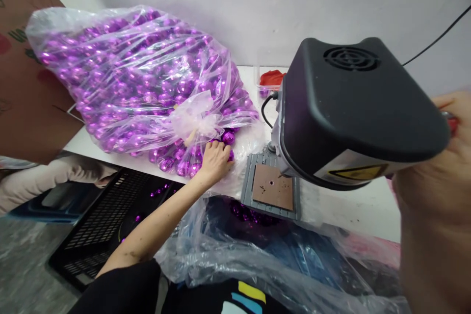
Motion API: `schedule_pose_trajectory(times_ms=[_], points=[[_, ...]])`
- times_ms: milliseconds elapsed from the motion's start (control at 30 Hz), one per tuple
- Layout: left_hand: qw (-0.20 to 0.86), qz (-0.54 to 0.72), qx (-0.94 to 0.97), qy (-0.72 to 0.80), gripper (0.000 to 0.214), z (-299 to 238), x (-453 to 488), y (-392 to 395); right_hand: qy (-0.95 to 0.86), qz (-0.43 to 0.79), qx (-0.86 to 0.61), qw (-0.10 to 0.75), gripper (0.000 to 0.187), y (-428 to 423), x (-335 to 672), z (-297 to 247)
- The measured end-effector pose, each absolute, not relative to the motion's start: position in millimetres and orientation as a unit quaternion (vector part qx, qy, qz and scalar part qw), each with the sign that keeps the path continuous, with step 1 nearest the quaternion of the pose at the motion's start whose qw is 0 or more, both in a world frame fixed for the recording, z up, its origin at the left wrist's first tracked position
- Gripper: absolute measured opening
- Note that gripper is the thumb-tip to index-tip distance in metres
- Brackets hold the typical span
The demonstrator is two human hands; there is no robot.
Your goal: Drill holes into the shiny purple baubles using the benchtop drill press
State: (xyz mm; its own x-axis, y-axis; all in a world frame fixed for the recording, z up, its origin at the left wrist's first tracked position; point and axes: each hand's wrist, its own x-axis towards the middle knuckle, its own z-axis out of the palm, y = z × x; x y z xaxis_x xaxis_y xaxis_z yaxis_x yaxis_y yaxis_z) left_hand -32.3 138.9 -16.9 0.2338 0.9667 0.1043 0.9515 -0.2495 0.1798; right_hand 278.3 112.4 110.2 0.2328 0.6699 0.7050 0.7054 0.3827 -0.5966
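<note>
A large clear plastic bag (195, 113) full of shiny purple faceted balls (228, 136) lies on the white table, its mouth gathered in a bunch. My left hand (218, 161) is at the front of the bag, fingers curled over a purple ball that shows at the fingertips. To the right stands a black bench drill press (368, 103) with a yellow warning label. My right hand (419, 186) is closed round a red and silver handle (449, 122) on its far side, mostly hidden. Below the drill head, a brown square plate (273, 186) with a small hole lies on the grey base (248, 181).
A clear tub (260, 76) holding red material stands behind. At left are a cardboard box (33, 78) and another person's leg (55, 179). A black crate (99, 221) with purple pieces sits below the table edge. Plastic sheeting (250, 255) covers my lap.
</note>
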Motion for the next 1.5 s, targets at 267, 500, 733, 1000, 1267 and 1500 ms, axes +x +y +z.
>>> schedule_pose_trajectory(times_ms=[267,500,733,1000,1267,1500], points=[[0.702,0.386,0.429,0.417,0.055,-7,-27,93,-0.61,0.013,-0.54,0.579,0.025,114,274,115],[0.758,0.396,0.352,0.381,0.054,-31,-2,84,-0.606,0.04,-0.53,0.591,0.031,115,272,115],[0.647,0.383,0.488,0.444,0.048,-35,11,92,-0.606,0.029,-0.515,0.605,0.031,116,270,116],[0.422,0.306,0.712,0.47,0.051,-51,36,90,-0.608,0.023,-0.505,0.612,0.034,118,270,113],[0.271,0.259,0.809,0.452,0.046,-47,54,90,-0.608,0.016,-0.52,0.599,0.04,114,269,117],[0.289,0.299,0.779,0.469,0.046,-61,63,88,-0.612,0.027,-0.519,0.596,0.04,113,269,117]])
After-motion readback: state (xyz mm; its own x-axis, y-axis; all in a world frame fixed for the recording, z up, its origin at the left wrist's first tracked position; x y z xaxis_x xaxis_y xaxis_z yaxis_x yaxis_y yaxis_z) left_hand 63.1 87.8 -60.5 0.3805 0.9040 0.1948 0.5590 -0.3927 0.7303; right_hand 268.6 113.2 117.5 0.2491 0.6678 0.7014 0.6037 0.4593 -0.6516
